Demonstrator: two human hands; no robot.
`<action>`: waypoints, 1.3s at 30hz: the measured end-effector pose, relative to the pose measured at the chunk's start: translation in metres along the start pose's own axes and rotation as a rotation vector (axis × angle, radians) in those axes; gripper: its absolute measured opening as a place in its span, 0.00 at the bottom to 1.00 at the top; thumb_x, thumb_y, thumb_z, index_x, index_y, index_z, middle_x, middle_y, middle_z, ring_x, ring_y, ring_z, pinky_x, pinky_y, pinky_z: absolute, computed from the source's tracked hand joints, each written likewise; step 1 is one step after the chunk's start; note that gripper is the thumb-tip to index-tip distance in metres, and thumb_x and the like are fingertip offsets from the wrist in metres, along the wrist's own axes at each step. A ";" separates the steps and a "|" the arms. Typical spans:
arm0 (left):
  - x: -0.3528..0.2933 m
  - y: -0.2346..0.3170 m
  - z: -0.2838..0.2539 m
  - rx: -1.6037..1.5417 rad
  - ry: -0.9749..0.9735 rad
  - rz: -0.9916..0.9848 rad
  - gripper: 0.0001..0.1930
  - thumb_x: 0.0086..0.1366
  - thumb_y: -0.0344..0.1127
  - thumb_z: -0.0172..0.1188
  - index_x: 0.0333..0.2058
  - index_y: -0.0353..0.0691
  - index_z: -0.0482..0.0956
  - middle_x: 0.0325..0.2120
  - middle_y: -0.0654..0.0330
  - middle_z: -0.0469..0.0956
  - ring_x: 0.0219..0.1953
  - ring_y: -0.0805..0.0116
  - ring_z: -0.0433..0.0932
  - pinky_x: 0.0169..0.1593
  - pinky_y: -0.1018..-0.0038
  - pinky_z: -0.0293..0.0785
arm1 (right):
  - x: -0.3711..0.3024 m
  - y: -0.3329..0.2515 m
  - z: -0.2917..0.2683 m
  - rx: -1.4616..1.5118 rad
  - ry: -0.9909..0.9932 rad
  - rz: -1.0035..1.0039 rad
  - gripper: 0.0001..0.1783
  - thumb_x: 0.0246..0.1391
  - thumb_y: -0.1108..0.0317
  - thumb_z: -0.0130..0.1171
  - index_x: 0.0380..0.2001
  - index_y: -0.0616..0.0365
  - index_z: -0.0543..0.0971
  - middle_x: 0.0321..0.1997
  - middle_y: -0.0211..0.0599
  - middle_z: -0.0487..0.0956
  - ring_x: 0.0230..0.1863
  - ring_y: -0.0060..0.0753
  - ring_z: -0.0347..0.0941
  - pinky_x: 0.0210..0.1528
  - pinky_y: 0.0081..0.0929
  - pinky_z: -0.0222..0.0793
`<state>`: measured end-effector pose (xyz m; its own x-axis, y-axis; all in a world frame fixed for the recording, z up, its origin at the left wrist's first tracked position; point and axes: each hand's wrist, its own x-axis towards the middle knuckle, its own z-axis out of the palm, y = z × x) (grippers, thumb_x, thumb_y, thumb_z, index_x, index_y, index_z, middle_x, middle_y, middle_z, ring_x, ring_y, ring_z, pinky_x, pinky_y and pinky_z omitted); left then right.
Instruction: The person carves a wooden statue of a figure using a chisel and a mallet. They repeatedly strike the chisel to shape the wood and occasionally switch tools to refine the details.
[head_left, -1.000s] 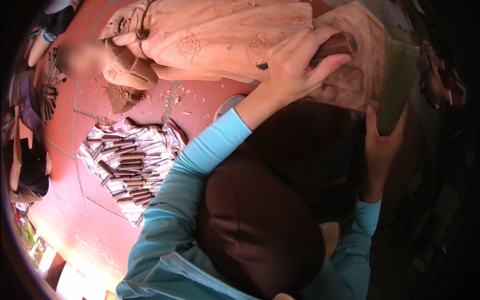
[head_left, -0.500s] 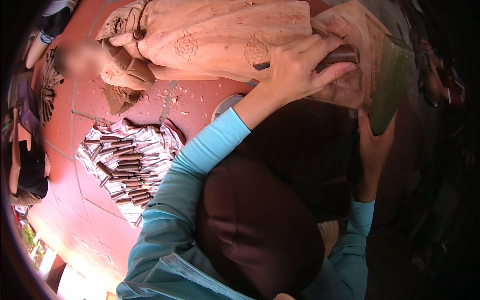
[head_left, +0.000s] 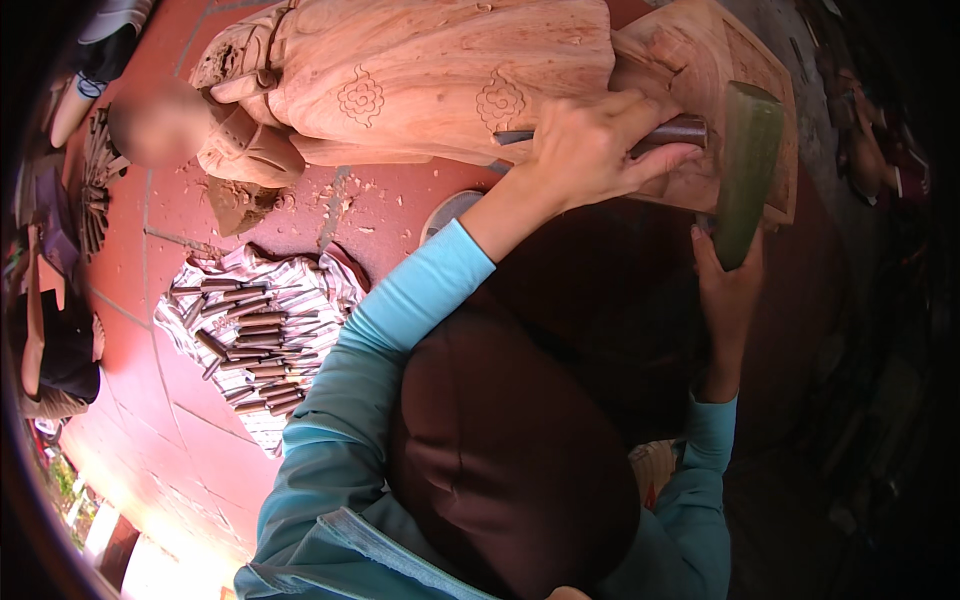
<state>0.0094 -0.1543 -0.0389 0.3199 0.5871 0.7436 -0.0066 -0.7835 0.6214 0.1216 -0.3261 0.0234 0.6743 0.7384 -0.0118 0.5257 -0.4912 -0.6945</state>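
A large carved wooden figure [head_left: 430, 60] lies on its side across the top, with cloud-like scroll designs cut into its robe. My left hand [head_left: 585, 150] is closed around a carving chisel [head_left: 684, 131], resting over the robe's lower part. The chisel's dark blade sticks out to the left of the hand, and its brown handle points right. In my right hand [head_left: 728, 295] is a green wooden mallet [head_left: 750, 160], gripped at its lower end and tilted upward. The mallet's head is just right of the chisel handle's end; a narrow gap seems to separate them.
Several dark-handled chisels lie on a striped cloth [head_left: 240, 420] on the red tiled floor [head_left: 130, 360]. Wood shavings [head_left: 345, 205] are scattered below the figure. A wood block [head_left: 240, 203] is under its left end. Other people's limbs [head_left: 75, 110] show at the left edge.
The mallet has swung left toward the chisel handle and now stands more upright, my right hand moving left with it. My left hand and the chisel have shifted only slightly.
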 end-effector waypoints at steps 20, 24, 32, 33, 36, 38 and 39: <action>-0.019 -0.005 0.000 0.071 -0.485 -0.037 0.21 0.59 0.58 0.55 0.36 0.46 0.81 0.25 0.61 0.80 0.23 0.59 0.78 0.24 0.66 0.73 | -0.020 0.012 0.018 0.163 -0.137 0.364 0.30 0.51 0.74 0.61 0.57 0.64 0.65 0.41 0.40 0.75 0.40 0.23 0.72 0.40 0.21 0.70; -0.024 0.003 -0.012 0.066 -0.610 0.078 0.20 0.60 0.58 0.54 0.32 0.47 0.79 0.19 0.62 0.75 0.21 0.60 0.77 0.23 0.66 0.72 | -0.030 0.032 0.022 0.118 -0.112 0.163 0.33 0.51 0.73 0.61 0.60 0.63 0.63 0.40 0.38 0.75 0.37 0.21 0.70 0.40 0.21 0.69; -0.047 0.012 -0.092 0.401 -0.659 0.090 0.18 0.59 0.54 0.58 0.37 0.45 0.77 0.24 0.65 0.74 0.25 0.66 0.78 0.22 0.72 0.71 | -0.057 0.037 0.026 0.169 -0.100 0.179 0.35 0.52 0.72 0.61 0.62 0.62 0.61 0.41 0.34 0.72 0.38 0.21 0.68 0.40 0.21 0.68; -0.052 0.006 -0.108 0.476 -0.620 0.016 0.18 0.58 0.53 0.59 0.37 0.44 0.77 0.24 0.64 0.75 0.25 0.65 0.78 0.22 0.71 0.71 | -0.061 0.038 0.026 0.161 -0.088 0.158 0.34 0.52 0.71 0.61 0.61 0.62 0.61 0.41 0.34 0.72 0.38 0.21 0.69 0.40 0.20 0.68; -0.085 -0.004 -0.173 0.614 -0.422 -0.325 0.14 0.59 0.37 0.60 0.41 0.38 0.72 0.29 0.54 0.75 0.29 0.55 0.78 0.28 0.63 0.74 | -0.065 0.037 0.035 0.180 -0.081 0.140 0.32 0.52 0.70 0.62 0.60 0.62 0.63 0.38 0.33 0.72 0.36 0.21 0.69 0.38 0.20 0.68; -0.117 -0.005 -0.234 0.663 -0.311 -0.517 0.16 0.61 0.30 0.58 0.46 0.32 0.68 0.32 0.43 0.74 0.32 0.45 0.75 0.36 0.60 0.71 | -0.071 0.041 0.038 0.207 -0.106 0.248 0.31 0.52 0.69 0.63 0.58 0.62 0.64 0.36 0.32 0.72 0.35 0.21 0.69 0.38 0.21 0.68; -0.138 0.000 -0.269 0.717 -0.277 -0.587 0.18 0.61 0.30 0.58 0.49 0.35 0.66 0.32 0.42 0.73 0.33 0.44 0.74 0.39 0.58 0.70 | -0.070 0.046 0.040 0.195 -0.136 0.245 0.31 0.51 0.68 0.64 0.57 0.61 0.65 0.35 0.30 0.72 0.35 0.21 0.69 0.37 0.21 0.68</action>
<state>-0.2891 -0.1802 -0.0753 0.3007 0.9278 0.2208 0.7758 -0.3727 0.5092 0.0774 -0.3823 -0.0365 0.6860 0.6707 -0.2820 0.2389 -0.5737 -0.7834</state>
